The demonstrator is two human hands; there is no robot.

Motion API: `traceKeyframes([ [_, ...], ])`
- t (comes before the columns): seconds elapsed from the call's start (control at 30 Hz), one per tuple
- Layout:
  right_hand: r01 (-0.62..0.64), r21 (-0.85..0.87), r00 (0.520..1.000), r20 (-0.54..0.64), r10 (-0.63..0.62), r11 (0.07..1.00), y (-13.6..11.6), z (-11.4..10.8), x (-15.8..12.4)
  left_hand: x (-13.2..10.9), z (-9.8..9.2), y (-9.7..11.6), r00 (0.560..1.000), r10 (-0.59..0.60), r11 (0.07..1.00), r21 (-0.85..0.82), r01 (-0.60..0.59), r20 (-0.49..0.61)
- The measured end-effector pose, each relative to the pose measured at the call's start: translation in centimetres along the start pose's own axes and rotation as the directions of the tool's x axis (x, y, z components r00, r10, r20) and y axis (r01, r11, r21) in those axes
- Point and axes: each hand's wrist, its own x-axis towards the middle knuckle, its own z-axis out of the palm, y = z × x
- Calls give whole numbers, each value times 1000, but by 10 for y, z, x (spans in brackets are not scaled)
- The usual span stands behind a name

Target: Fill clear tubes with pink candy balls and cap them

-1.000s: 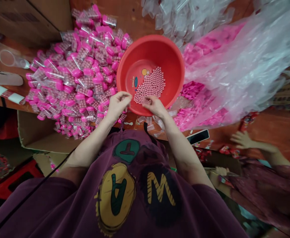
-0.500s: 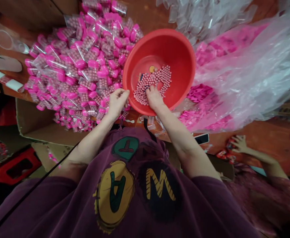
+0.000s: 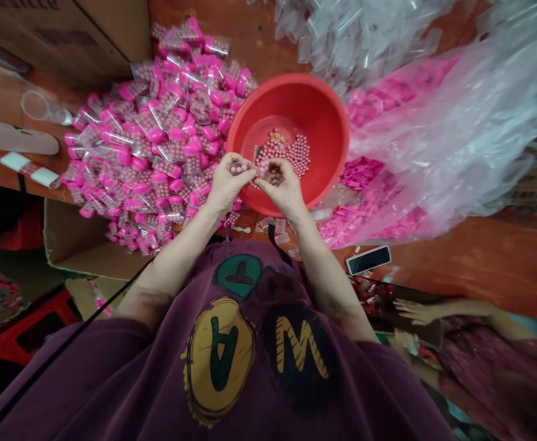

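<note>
Over the near edge of a red plastic basin [image 3: 339,147], my two hands meet with their fingertips almost touching. My left hand [image 3: 226,185] is curled around a few small pink balls; whether a clear container surrounds them I cannot tell. Cupped and closed, my right hand [image 3: 289,191] holds more pink balls at its fingers. A loose layer of pink balls [image 3: 298,155] lies on the basin floor, partly hidden behind my hands. Left of the basin spreads a large heap of small clear bottles [image 3: 158,141] with pink caps, filled with pink balls.
Clear empty containers [image 3: 341,37] are piled behind the basin. To its right lies a clear plastic bag [image 3: 433,147] with pink caps [image 3: 362,171]. A phone [image 3: 368,260] rests near the table edge. Cardboard boxes [image 3: 66,37] stand left, and another person's hand [image 3: 417,311] shows lower right.
My right hand has come up out of the balls with some in its grasp. My left hand has moved right, over the rim, to meet it. The view has shifted slightly.
</note>
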Motion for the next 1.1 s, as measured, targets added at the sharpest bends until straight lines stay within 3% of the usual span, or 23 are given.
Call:
traceKeyframes([
  [0.17, -25, -66, 983, -181, 13, 998, -19, -4, -14, 5, 12, 1, 986, -72, 996, 61, 63, 153],
  [0.27, -29, -134, 977, -212, 0, 991, -23, -8, -21, 4, 13, 3, 964, -121, 992, 72, 106, 237],
  [0.43, -24, -152, 985, -174, -3, 988, -25, -15, -33, 2, 16, 9, 922, -205, 979, 61, 196, 328],
  [0.63, 18, -80, 997, -80, -25, 997, -26, -22, -44, 2, 17, 12, 873, -339, 938, 50, 344, 351],
  [0.87, -5, 138, 1000, 24, 2, 990, -21, -33, -44, 1, 15, 20, 807, -390, 919, 128, 374, 443],
  [1.1, -69, 270, 997, 61, 54, 961, -22, -36, -36, -1, 12, 33, 790, -395, 917, 153, 368, 469],
])
